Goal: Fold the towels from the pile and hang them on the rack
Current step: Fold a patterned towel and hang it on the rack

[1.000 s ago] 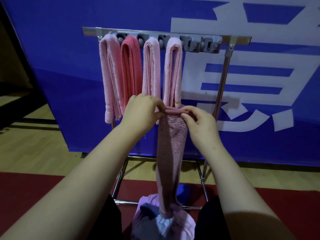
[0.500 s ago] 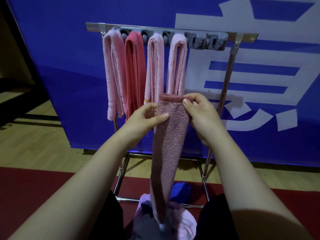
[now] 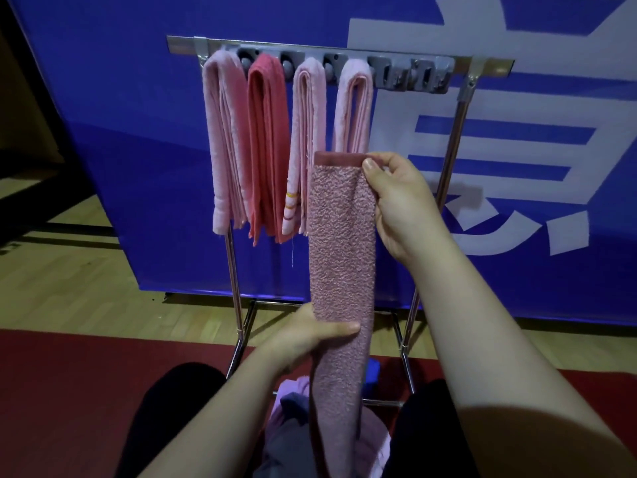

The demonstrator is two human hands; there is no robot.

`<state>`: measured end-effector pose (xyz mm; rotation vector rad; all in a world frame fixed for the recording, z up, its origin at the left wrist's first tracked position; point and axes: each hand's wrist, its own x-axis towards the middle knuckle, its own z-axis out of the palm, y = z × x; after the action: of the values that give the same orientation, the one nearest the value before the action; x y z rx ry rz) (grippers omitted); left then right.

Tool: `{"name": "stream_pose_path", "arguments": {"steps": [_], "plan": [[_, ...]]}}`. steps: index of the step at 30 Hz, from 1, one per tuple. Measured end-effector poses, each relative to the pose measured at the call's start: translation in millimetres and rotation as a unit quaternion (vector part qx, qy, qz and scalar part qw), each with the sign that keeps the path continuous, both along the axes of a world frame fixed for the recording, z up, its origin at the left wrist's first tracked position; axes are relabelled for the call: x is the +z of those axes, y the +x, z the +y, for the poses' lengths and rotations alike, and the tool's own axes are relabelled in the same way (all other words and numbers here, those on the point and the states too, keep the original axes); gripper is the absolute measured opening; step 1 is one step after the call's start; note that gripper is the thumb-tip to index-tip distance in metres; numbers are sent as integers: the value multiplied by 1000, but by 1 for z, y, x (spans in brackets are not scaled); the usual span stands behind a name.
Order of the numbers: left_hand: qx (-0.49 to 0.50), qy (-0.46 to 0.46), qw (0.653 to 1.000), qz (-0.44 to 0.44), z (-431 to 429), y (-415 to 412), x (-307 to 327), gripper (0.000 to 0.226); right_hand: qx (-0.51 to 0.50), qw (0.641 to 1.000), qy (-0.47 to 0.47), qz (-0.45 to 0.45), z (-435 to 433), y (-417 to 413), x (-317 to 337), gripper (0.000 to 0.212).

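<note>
A dusty-pink towel point(image 3: 339, 257), folded into a long narrow strip, hangs upright in front of me. My right hand point(image 3: 396, 198) pinches its top right corner. My left hand point(image 3: 310, 334) grips the strip around its middle, thumb across the front. The strip's lower end drops into the pile of towels point(image 3: 293, 426) between my knees. Behind it stands the metal rack point(image 3: 458, 69), with several folded pink and coral towels point(image 3: 265, 146) hanging on its left half. The hooks on the right half are bare.
A blue banner with white characters point(image 3: 517, 139) stands right behind the rack. The wooden floor point(image 3: 69, 288) lies to the left and a red mat point(image 3: 69, 391) under me. A blue object point(image 3: 374, 369) lies by the rack's base.
My left hand has slid from the towel's top down to its middle. The right hand keeps the top corner and has lifted it slightly.
</note>
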<state>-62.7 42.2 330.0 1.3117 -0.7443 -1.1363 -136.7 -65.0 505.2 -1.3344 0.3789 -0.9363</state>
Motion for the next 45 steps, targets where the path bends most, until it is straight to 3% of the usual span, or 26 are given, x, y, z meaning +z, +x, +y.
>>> {"name": "stream_pose_path", "arguments": {"steps": [4,8,10,13,18,23,28,34,38,41,43,45], "plan": [[-37,15,999,34,1,-13,-9,30,-28,999,12,12,-6,0,-2,12],[-33,11,999,22,-2,-12,-5,25,-131,989,3,61,-23,-5,-13,10],[-20,2,999,31,-4,-10,1,27,-161,981,9,108,-35,-8,-29,22],[2,-19,997,71,-9,-4,13,30,-102,966,74,224,-42,-10,-59,40],[22,-49,994,96,-18,11,40,35,-20,929,122,348,-26,-16,-102,35],[82,-28,986,139,-24,24,55,35,64,934,254,242,-24,-11,-130,55],[67,22,988,140,-22,31,61,27,134,939,170,265,-21,-11,-135,66],[64,30,987,146,-20,38,59,32,181,951,143,204,-16,-13,-130,35],[69,35,995,66,-25,39,52,46,145,956,204,156,-16,-7,-125,32],[47,28,998,-36,-21,34,44,51,82,940,322,81,-19,-2,-120,31],[85,29,991,-96,-20,28,41,51,56,926,369,47,-20,-1,-114,31],[134,15,981,-138,-21,24,37,66,53,921,384,19,-20,-1,-109,29]]}}
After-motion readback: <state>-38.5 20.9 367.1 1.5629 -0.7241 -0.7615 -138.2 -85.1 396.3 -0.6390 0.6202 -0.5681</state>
